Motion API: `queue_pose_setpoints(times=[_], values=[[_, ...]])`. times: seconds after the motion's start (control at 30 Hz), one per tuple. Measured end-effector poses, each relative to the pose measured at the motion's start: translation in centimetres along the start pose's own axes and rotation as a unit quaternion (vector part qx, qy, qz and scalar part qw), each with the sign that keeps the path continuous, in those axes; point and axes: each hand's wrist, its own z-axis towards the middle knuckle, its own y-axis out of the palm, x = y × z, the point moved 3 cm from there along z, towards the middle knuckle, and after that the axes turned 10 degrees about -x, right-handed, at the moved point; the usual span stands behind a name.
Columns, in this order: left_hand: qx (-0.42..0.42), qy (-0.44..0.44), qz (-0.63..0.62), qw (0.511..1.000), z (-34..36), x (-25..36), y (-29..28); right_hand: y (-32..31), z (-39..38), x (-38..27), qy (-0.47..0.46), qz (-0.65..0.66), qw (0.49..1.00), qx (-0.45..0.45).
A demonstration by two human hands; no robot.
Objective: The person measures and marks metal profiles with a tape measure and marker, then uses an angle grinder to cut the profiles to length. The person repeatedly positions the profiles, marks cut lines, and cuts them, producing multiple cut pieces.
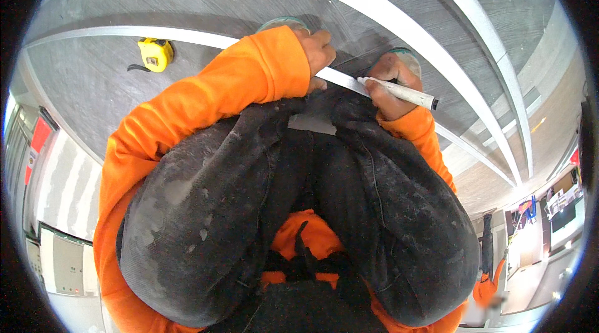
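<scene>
The right hand (390, 83) is gripping one white marker (399, 91); the left hand (318, 52) is pressing closed on one metal strip (340, 78). One yellow tape measure (155, 53) is lying on the floor (93, 83).

Dark trousered knees (299, 208) hide the near floor; the marker (399, 91) tip vanishes under the right hand (390, 80); the far-right person (490, 286) is blurred.

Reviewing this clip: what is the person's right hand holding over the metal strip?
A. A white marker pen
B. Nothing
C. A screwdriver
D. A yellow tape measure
A: the right hand grips a white marker pen with its tip toward the metal strip, while the yellow tape measure lies apart on the grey surface.
</scene>
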Motion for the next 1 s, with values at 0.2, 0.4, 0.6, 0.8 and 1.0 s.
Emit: queue_pose_setpoints(times=[0.2, 0.4, 0.6, 0.8, 1.0], values=[[-0.007, -0.005, 0.005, 1.0, -0.1, -0.1, 0.1, 0.0, 0.5, -0.6, -0.047, -0.025, 0.999, -0.001], [-0.005, -0.004, 0.014, 1.0, 0.0, 0.0, 0.2, 0.3, 0.3, -0.7, -0.114, -0.065, 0.991, -0.011], [-0.008, -0.007, 0.005, 1.0, 0.0, 0.0, 0.0, 0.2, 0.3, 0.1, -0.014, -0.031, 0.999, 0.024], [-0.01, -0.009, -0.005, 1.0, -0.1, 0.0, -0.2, 0.1, 0.2, -0.5, -0.029, -0.02, 0.999, -0.007], [-0.007, -0.004, -0.007, 1.0, -0.1, 0.0, -0.1, 0.0, 0.3, -0.6, -0.049, -0.038, 0.998, -0.016]])
